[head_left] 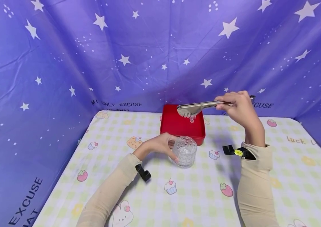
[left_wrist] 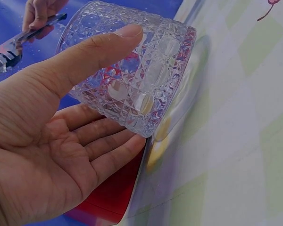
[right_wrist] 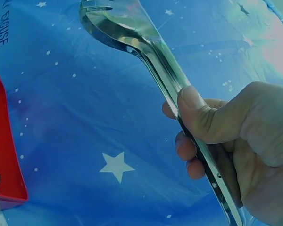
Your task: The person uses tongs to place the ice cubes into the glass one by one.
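Left hand [head_left: 161, 145] curls round glass [head_left: 187, 154], likely steadying it; right hand [head_left: 238, 105] grips tongs [head_left: 203, 105] by the handle, likely for reach, with red tray [head_left: 174, 126] just beyond left hand.

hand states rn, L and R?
Left hand: holding the clear glass between thumb and fingers.
Right hand: closed, holding the metal tongs.

Backdrop [head_left: 149, 41] reads "ONLY EXCUSE IS THAT"; tablecloth [head_left: 200, 198], "luck".

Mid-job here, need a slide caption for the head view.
Left hand holds a clear glass in front of a red tray; right hand grips raised metal tongs.
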The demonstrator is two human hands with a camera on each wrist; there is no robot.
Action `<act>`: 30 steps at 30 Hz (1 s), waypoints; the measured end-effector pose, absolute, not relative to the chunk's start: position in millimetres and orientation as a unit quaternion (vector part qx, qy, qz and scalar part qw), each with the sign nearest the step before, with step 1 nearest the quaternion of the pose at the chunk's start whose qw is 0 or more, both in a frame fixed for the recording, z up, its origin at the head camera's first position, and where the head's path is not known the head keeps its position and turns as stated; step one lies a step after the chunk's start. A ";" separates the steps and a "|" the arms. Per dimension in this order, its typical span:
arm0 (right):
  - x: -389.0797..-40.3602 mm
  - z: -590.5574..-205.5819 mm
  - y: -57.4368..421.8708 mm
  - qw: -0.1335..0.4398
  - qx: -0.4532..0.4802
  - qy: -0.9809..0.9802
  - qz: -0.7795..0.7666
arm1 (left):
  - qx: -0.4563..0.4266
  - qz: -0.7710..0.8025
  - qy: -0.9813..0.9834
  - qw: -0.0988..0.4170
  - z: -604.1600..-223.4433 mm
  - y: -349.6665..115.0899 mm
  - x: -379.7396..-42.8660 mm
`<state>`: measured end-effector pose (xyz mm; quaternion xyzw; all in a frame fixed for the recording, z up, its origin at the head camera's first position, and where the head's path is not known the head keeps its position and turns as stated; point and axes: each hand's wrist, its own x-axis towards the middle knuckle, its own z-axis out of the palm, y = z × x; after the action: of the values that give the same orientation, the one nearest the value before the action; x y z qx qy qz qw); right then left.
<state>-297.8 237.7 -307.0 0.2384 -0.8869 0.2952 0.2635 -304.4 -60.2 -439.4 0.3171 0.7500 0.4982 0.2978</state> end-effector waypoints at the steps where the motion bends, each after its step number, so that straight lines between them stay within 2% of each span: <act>1: -296.4 -306.3 238.0 0.263 0.240 -0.887 0.295 | 0.317 0.498 0.751 0.297 -439.3 -59.9 -304.4; 30: -283.8 -300.1 240.5 0.191 0.304 -0.898 0.253 | 0.310 0.495 0.756 0.296 -436.8 -59.6 -302.8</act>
<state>-283.8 240.5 -300.1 0.3039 -0.8984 0.2528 0.1915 -302.8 -59.6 -436.8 0.3101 0.7562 0.4946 0.2957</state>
